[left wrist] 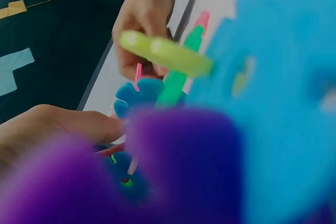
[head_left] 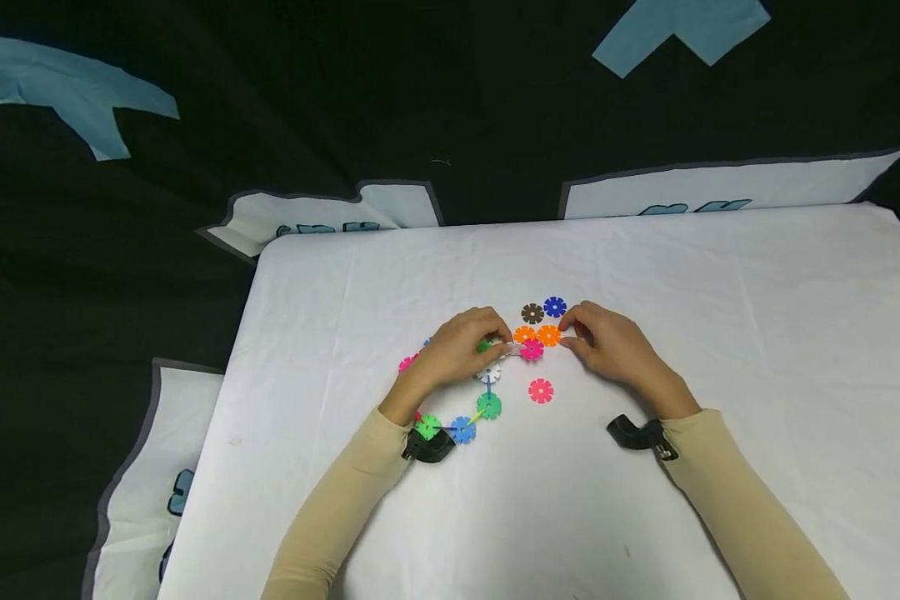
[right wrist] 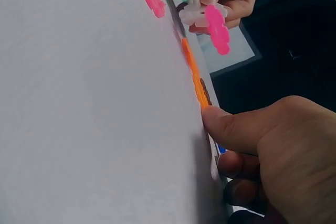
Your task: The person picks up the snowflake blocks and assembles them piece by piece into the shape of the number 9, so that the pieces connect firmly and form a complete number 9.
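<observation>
My left hand [head_left: 465, 343] pinches a white notched disc [right wrist: 194, 15] of the interlocking snowflake kind, with a pink disc [head_left: 532, 349] slotted upright into its edge. From that hand a chain of joined discs curves toward me, including a teal-green disc [head_left: 489, 406], a blue disc [head_left: 462, 430] and a bright green disc [head_left: 428, 427]. My right hand [head_left: 615, 346] has thumb and forefinger at the right edge of an orange disc [head_left: 549, 335], gripping it there; the forefinger's contact is hidden in the right wrist view. Blurred chain discs [left wrist: 273, 93] fill much of the left wrist view.
A second orange disc [head_left: 524, 334] lies beside the first. Behind them are a brown disc [head_left: 532, 313] and a dark blue disc [head_left: 555, 307]. One loose pink disc [head_left: 541, 391] lies nearer me. All rest on a white-covered table [head_left: 757, 333], with dark cloth [head_left: 457, 108] beyond.
</observation>
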### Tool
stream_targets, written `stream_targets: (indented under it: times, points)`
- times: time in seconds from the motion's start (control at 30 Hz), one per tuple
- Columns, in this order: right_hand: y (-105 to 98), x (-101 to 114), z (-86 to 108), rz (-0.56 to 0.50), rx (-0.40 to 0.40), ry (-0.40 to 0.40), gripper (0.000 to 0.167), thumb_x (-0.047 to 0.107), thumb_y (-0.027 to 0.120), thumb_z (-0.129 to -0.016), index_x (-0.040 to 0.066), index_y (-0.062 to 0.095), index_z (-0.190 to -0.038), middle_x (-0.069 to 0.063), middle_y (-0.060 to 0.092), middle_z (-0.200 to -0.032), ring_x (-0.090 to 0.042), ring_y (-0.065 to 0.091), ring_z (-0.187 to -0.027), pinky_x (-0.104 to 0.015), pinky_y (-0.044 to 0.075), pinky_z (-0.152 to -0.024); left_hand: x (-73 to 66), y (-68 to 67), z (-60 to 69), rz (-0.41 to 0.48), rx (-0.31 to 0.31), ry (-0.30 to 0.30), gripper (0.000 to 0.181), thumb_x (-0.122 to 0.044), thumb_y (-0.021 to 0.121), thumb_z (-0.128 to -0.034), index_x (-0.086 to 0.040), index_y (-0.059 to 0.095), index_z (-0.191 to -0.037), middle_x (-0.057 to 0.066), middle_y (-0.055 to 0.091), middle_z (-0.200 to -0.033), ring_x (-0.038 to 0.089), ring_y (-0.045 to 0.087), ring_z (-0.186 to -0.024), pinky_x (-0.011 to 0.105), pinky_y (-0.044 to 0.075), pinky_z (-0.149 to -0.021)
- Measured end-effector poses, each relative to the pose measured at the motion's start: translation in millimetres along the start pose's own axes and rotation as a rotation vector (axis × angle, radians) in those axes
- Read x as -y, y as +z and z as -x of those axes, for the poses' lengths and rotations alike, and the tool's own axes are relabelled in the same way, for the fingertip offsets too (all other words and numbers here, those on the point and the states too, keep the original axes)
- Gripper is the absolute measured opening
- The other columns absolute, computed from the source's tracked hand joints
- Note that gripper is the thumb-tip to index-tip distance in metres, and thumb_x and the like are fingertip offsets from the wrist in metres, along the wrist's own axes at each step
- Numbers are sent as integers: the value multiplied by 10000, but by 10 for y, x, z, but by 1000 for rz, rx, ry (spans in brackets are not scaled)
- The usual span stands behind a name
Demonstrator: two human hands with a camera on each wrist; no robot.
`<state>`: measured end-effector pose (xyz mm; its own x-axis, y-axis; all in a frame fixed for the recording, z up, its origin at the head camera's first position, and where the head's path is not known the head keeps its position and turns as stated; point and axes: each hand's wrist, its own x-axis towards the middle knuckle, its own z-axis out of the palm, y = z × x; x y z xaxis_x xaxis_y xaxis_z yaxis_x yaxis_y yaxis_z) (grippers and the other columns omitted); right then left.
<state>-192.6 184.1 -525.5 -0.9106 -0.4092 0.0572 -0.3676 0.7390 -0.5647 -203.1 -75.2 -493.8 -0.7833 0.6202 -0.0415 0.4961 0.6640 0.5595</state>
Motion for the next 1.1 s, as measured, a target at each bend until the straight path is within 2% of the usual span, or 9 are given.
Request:
stream_targets:
  times: [0.2, 0.3, 0.43, 0.57, 0.73, 0.83, 0.93, 1.1]
  points:
    - [1, 31, 12, 71, 16, -35, 338, 235, 719, -896, 159, 683, -1223, -36, 571, -883, -164, 494, -702, -286, 396, -616, 69, -83, 15, 21, -28, -35, 100, -212, 653, -951, -125, 694, -978, -8, 646, -996, 139, 565, -918, 310, 487, -880]
    - [7, 45, 9, 82, 19, -22, 337, 233, 731, -885, 134, 682, -1204, -35, 555, -853, -165, 487, -701, -283, 381, -607, 87, -93, 17, 14, -31, -38, 99, -207, 651, -951, -120, 694, -972, -2, 651, -995, 143, 571, -922, 317, 490, -889]
    - [13, 51, 3, 30, 14, 25, 319, 217, 771, -848, 76, 650, -1107, -28, 525, -791, -166, 465, -682, -284, 362, -598, 107, -79, 25, -15, -29, -44, 116, -213, 647, -953, -112, 698, -982, 5, 652, -991, 145, 580, -933, 322, 495, -896]
    - [10, 75, 2, -52, 4, 39, 261, 179, 762, -851, 66, 602, -1023, -28, 544, -759, -163, 457, -638, -277, 371, -586, 115, -60, 44, -40, -42, -59, 119, -207, 644, -955, -105, 692, -993, 11, 649, -985, 148, 588, -935, 321, 501, -894]
    - [20, 138, 0, -126, 7, 13, 155, 140, 705, -891, 68, 602, -982, -9, 538, -700, -138, 437, -594, -258, 353, -549, 72, -45, 30, -77, -44, -61, 233, -270, 671, -933, -128, 673, -1118, -1, 639, -1090, 165, 578, -1055, 354, 471, -972]
    - [45, 180, 5, -142, 19, -10, 149, 129, 697, -894, 66, 604, -991, 5, 527, -688, -122, 429, -581, -241, 346, -534, 22, -22, -3, -99, -20, -49, 409, -343, 712, -894, -140, 640, -1243, 7, 618, -1164, 188, 558, -1112, 379, 450, -997]
    - [78, 223, 12, -163, 30, -22, 145, 125, 699, -893, 65, 610, -990, 12, 531, -691, -112, 429, -581, -231, 348, -527, -12, 15, -31, -121, 16, -42, 503, -388, 733, -871, -145, 625, -1298, 17, 609, -1169, 194, 560, -1088, 373, 459, -964]
    - [130, 287, 8, -194, 8, -40, 130, 103, 713, -880, 66, 617, -960, 12, 545, -694, -108, 426, -573, -224, 349, -515, 0, 49, -46, -122, 10, -48, 435, -344, 715, -897, -148, 652, -1280, 6, 626, -1104, 173, 568, -1024, 350, 470, -911]
